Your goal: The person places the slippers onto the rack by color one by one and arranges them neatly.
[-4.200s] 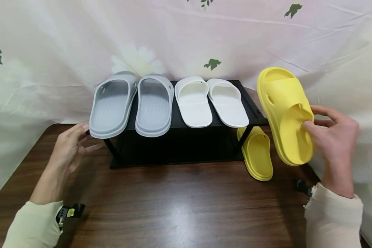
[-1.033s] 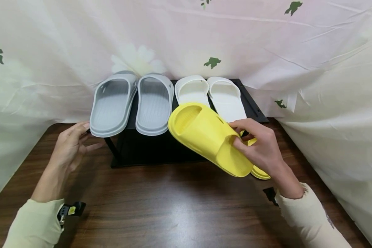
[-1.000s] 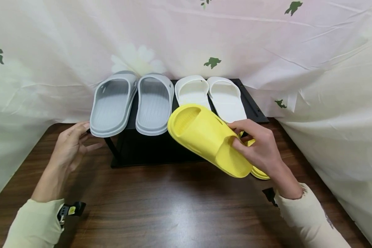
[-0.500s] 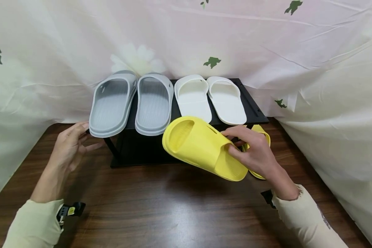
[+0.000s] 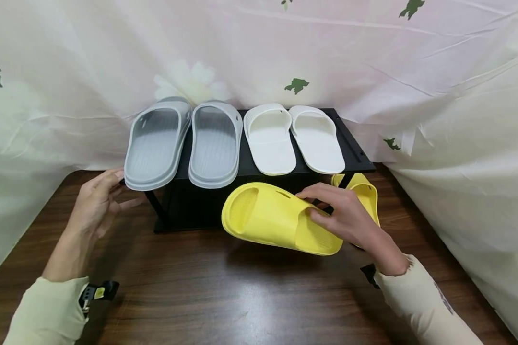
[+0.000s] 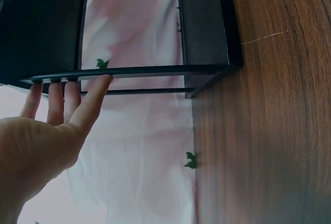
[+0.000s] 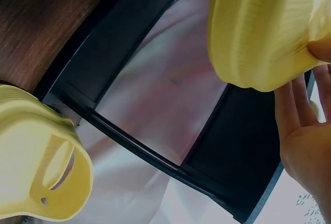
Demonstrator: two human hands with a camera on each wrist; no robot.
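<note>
My right hand (image 5: 343, 215) pinches a yellow slipper (image 5: 259, 213) by the edge of its strap opening, thumb inside. The slipper is held tilted, toe to the left, in front of the rack's lower level, with a shadow on the table below. In the right wrist view its ribbed side (image 7: 258, 32) shows. A second yellow slipper (image 5: 367, 191) stands on the table by the rack's right leg, partly hidden by my hand. My left hand (image 5: 97, 196) touches the left end of the black shoe rack (image 5: 252, 163); its fairly straight fingertips meet the end bar (image 6: 150, 71) in the left wrist view.
Two grey clogs (image 5: 213, 143) and two white slippers (image 5: 317, 141) sit side by side on the rack's top shelf. Its lower shelf (image 5: 190, 215) is dark, near the brown wooden table (image 5: 190, 287). Pale floral cloth (image 5: 241, 48) hangs behind and at both sides.
My right hand has carried the yellow slipper from beyond the rack's right end leftward, then down from in front of the white slippers to the lower level. The left hand has stayed put.
</note>
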